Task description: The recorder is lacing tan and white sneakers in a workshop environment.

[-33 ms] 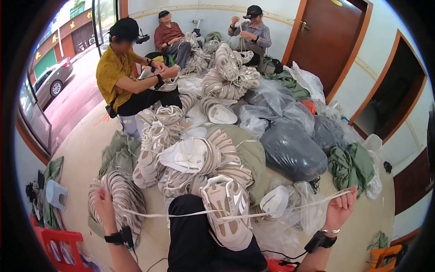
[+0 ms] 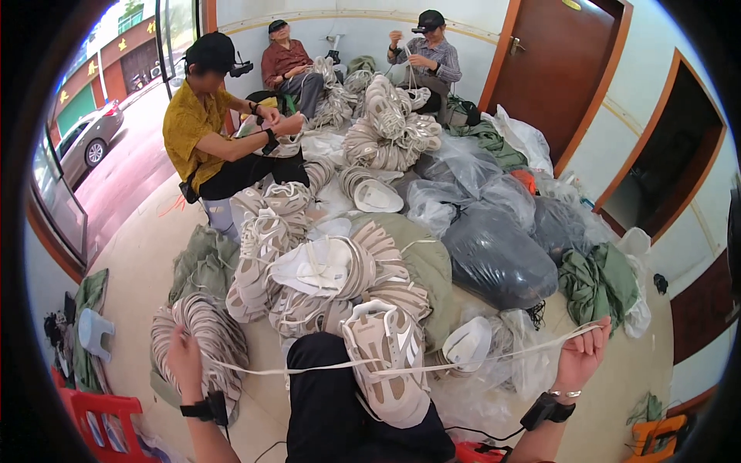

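Note:
A beige and white shoe upper (image 2: pixel 386 359) lies on my lap over black trousers. A long white lace (image 2: pixel 478 359) runs through it and is stretched wide to both sides. My left hand (image 2: pixel 184 356) grips the lace's left end beside a stack of shoe uppers (image 2: pixel 207 339). My right hand (image 2: pixel 585 353) pinches the lace's right end, held out at the far right. Both wrists wear black bands.
Piles of beige shoe uppers (image 2: pixel 309 270) and grey plastic bags (image 2: pixel 494 258) fill the floor ahead. A person in a yellow shirt (image 2: pixel 202 135) sits at the left; two more people sit at the back wall. A red crate (image 2: pixel 96 420) stands at lower left, brown door (image 2: pixel 552 65) behind.

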Action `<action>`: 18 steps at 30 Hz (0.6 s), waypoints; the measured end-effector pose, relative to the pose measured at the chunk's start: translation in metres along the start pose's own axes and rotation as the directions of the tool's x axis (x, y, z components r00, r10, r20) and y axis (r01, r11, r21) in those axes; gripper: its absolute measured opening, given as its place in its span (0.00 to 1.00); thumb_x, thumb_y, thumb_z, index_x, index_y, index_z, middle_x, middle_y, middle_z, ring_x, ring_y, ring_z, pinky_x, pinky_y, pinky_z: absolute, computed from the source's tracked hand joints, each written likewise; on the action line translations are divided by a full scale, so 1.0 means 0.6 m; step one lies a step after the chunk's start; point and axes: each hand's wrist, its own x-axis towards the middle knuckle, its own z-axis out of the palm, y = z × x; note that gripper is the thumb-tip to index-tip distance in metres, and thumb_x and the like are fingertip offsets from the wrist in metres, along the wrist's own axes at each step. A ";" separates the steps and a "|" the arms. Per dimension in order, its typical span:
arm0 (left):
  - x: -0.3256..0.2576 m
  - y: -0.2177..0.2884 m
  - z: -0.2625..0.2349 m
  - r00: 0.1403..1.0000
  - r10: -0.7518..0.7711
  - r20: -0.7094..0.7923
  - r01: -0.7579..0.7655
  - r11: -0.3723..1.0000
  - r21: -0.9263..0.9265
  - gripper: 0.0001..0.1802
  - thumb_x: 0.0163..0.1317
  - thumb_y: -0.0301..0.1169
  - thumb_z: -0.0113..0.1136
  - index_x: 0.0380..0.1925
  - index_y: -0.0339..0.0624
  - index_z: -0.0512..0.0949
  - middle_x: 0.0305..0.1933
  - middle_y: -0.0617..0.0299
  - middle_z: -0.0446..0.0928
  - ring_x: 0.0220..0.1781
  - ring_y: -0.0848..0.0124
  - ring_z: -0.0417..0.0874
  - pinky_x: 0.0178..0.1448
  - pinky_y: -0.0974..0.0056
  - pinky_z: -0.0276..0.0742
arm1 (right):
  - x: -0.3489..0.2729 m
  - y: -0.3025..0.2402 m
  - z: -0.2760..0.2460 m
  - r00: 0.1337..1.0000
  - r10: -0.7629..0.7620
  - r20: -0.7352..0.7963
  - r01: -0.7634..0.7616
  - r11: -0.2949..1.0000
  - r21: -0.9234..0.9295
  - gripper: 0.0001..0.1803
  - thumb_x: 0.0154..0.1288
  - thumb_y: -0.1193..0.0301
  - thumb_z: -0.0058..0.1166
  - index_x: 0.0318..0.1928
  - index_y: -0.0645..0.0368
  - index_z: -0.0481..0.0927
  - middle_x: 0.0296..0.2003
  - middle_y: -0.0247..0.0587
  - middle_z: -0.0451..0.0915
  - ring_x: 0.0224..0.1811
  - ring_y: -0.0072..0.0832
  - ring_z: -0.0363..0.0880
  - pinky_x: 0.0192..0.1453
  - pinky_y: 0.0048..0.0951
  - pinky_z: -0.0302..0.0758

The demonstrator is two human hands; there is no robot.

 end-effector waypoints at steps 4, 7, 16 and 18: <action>-0.037 -0.056 0.042 0.980 0.196 0.021 -0.197 0.976 0.087 0.17 0.55 0.26 0.61 0.48 0.40 0.78 0.39 0.49 0.79 0.44 0.55 0.81 0.49 0.55 0.75 | -0.002 -0.019 -0.001 0.987 -0.160 0.001 0.154 0.947 -0.283 0.17 0.80 0.64 0.38 0.58 0.60 0.73 0.24 0.25 0.66 0.20 0.13 0.61 0.24 0.19 0.63; -0.068 0.008 0.048 0.906 0.409 -0.107 -0.417 0.906 -0.069 0.15 0.54 0.25 0.61 0.44 0.37 0.79 0.41 0.49 0.80 0.45 0.50 0.81 0.50 0.54 0.75 | -0.007 -0.020 0.009 0.968 -0.251 -0.020 0.219 0.877 -0.428 0.17 0.79 0.63 0.41 0.58 0.60 0.72 0.24 0.24 0.66 0.21 0.12 0.61 0.24 0.18 0.64; -0.132 0.243 0.094 0.580 0.812 0.063 -0.741 0.558 -0.373 0.14 0.57 0.25 0.60 0.45 0.39 0.79 0.42 0.50 0.80 0.48 0.48 0.78 0.54 0.52 0.72 | 0.007 -0.022 0.001 0.940 -0.332 -0.078 0.208 0.741 -0.638 0.19 0.77 0.65 0.46 0.61 0.60 0.70 0.33 0.27 0.74 0.25 0.13 0.65 0.26 0.16 0.66; -0.139 0.272 0.094 0.546 0.836 0.060 -0.733 0.511 -0.449 0.14 0.58 0.24 0.59 0.45 0.39 0.79 0.41 0.50 0.80 0.47 0.49 0.79 0.51 0.53 0.73 | 0.017 -0.040 0.000 0.944 -0.320 -0.082 0.191 0.731 -0.655 0.18 0.76 0.65 0.47 0.61 0.60 0.71 0.40 0.31 0.78 0.28 0.14 0.66 0.28 0.17 0.67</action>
